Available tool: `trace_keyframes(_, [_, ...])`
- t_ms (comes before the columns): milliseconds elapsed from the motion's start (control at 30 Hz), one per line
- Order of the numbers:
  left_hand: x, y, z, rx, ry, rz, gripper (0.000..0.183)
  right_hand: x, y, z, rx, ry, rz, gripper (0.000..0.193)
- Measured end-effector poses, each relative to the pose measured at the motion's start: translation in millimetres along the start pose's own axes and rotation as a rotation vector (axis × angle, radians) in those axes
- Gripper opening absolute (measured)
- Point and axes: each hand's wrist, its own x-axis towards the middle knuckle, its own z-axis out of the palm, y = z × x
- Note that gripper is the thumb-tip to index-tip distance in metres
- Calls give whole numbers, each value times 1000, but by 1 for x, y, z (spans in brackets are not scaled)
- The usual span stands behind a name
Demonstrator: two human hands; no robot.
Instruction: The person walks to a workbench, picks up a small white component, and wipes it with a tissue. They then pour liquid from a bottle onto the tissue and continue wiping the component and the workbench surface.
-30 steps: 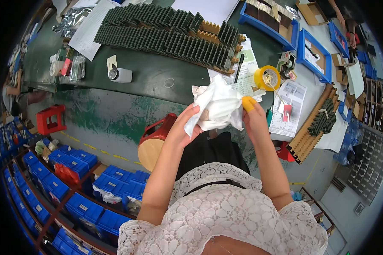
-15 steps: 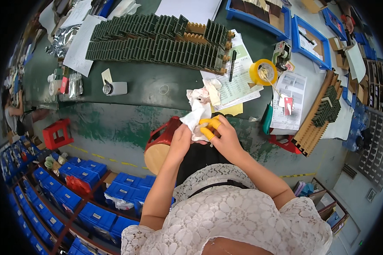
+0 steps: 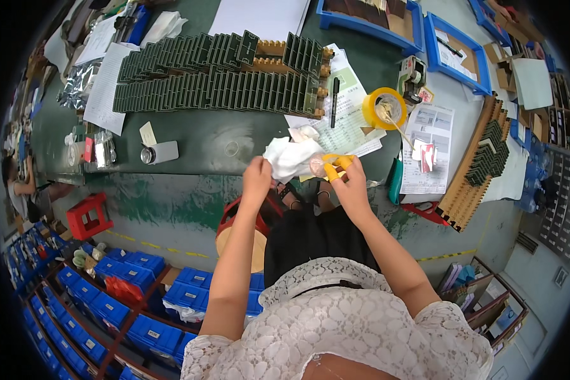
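My left hand [image 3: 258, 180] is closed on the left edge of a crumpled white wipe [image 3: 291, 158], which may be cloth or tissue. My right hand [image 3: 351, 182] wears yellow finger cots [image 3: 339, 164] and pinches the other side, where a small pale pinkish patch shows between the fingers. The wipe is stretched between both hands, just over the table's near edge. Behind it sits another crumpled piece [image 3: 304, 133], partly hidden. Farther back, rows of dark green circuit boards [image 3: 215, 93] stand upright in tan slotted racks [image 3: 271, 48].
A black pen [image 3: 335, 101] lies on printed sheets [image 3: 351, 126]. To its right are a yellow tape roll [image 3: 368, 113] with a stick in it and a tape dispenser [image 3: 411, 77]. At left stands a small metal-capped bottle [image 3: 161, 153]. A stool [image 3: 234, 235] is below; blue bins [image 3: 151, 332] fill the lower left.
Both hands have moved up toward the table and farther apart. The wipe, bunched between them before, is now spread out. The view has shifted slightly.
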Motion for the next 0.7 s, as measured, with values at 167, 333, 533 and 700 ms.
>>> trace_keyframes(167, [4,-2,8,12,345,102,32,-12,27,-19,32,-32,75,20])
trace_keyframes(333, [-7,13,25,457,395,425,25,-15,29,-28,105,-29,67,21])
trace_keyframes(533, [-44,73,40,-97,167,331,15,-15,32,-44,183,-8,75,21])
trace_keyframes(700, [-91,140,49,-472,-133,307,16,-11,31,-62,244,32,74,19])
